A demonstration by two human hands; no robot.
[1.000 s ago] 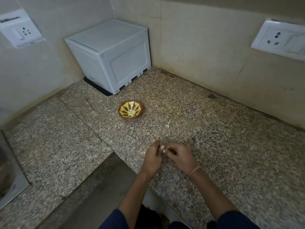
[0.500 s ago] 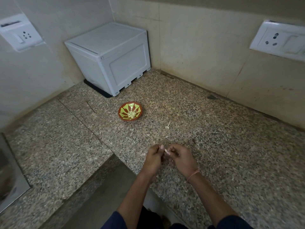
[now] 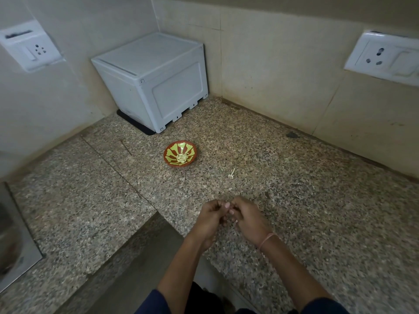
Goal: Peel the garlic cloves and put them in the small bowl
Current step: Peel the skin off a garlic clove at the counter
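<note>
Several peeled cloves point(image 3: 182, 157), a pale heap with the count unclear, already lie in the small bowl point(image 3: 180, 153), so part of the job looks done. Bowl stands on the desk point(image 3: 90, 211) at 11 o'clock from the hands, well apart from them. White box point(image 3: 158, 87) sits in the corner toward 12 o'clock from the bowl.

Left hand point(image 3: 209, 219): fingers curled, pinching a garlic clove point(image 3: 231, 211) above the near desk edge. Clove is mostly hidden, only a pale speck shows at the fingertips, so I cannot tell how much skin is off. Pale stem scrap point(image 3: 232, 173) lies on the desk at 12 o'clock from the hands.

Right hand point(image 3: 247, 219): fingers curled too, pinching the same clove from the other side, hands touching.

Judgement: peeling is in progress. Left to do: finish this clove and drop it in the bowl. No other unpeeled cloves are visible, so this may be the last, not sure.
</note>
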